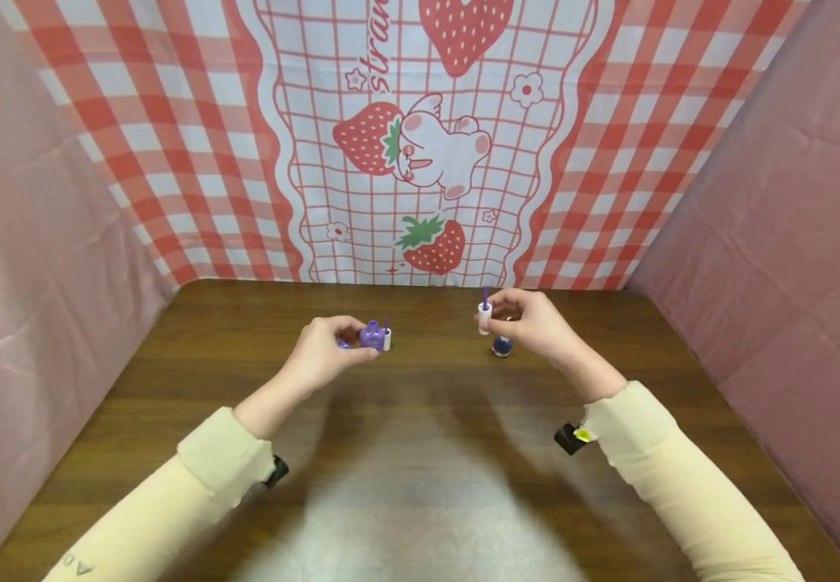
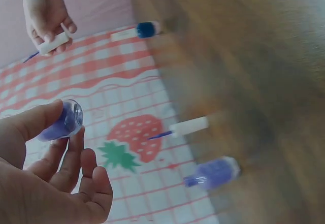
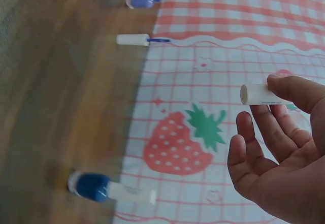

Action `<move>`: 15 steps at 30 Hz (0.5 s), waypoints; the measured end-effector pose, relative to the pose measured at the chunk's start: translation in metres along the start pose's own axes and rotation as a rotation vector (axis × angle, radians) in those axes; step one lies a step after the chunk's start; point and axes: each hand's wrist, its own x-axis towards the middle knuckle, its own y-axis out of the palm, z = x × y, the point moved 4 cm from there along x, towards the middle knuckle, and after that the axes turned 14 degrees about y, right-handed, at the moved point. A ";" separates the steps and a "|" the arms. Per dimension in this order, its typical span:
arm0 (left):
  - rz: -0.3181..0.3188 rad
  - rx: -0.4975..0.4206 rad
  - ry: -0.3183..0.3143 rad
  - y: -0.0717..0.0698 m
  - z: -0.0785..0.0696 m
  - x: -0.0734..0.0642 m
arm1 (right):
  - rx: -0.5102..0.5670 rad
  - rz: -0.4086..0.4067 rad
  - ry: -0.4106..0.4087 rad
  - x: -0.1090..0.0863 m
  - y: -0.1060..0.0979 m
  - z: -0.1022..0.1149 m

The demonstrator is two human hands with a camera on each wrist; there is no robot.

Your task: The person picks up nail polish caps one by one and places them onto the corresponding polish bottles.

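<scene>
My left hand (image 1: 321,349) pinches an uncapped bottle of purple nail polish (image 1: 372,336) between thumb and fingers, its neck upward. In my right hand (image 1: 532,325) is a white nail polish cap (image 1: 484,320), gripped with its purple brush pointing up. Between the hands, close to the held bottle, another white brush cap (image 2: 190,126) stands on the table with its brush upward. A second uncapped purple bottle (image 2: 216,173) stands beside that cap, partly hidden by my left hand in the head view. Below my right hand stands a dark blue nail polish bottle (image 3: 90,186) with its white cap on.
The brown wooden table (image 1: 405,453) meets a red-and-white checked strawberry cloth (image 1: 427,162) hanging at the back. Pink cloth (image 1: 769,267) hangs along both sides.
</scene>
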 end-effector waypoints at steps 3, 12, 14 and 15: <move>-0.012 0.006 0.014 -0.007 -0.010 0.003 | -0.038 -0.048 -0.013 -0.006 -0.014 0.006; -0.028 -0.053 0.035 -0.017 -0.038 0.007 | -0.017 -0.178 -0.041 -0.027 -0.042 0.031; -0.038 -0.056 0.054 -0.016 -0.042 0.006 | -0.019 -0.207 -0.051 -0.031 -0.045 0.035; -0.044 -0.052 0.065 -0.016 -0.045 0.005 | -0.024 -0.218 -0.053 -0.033 -0.046 0.037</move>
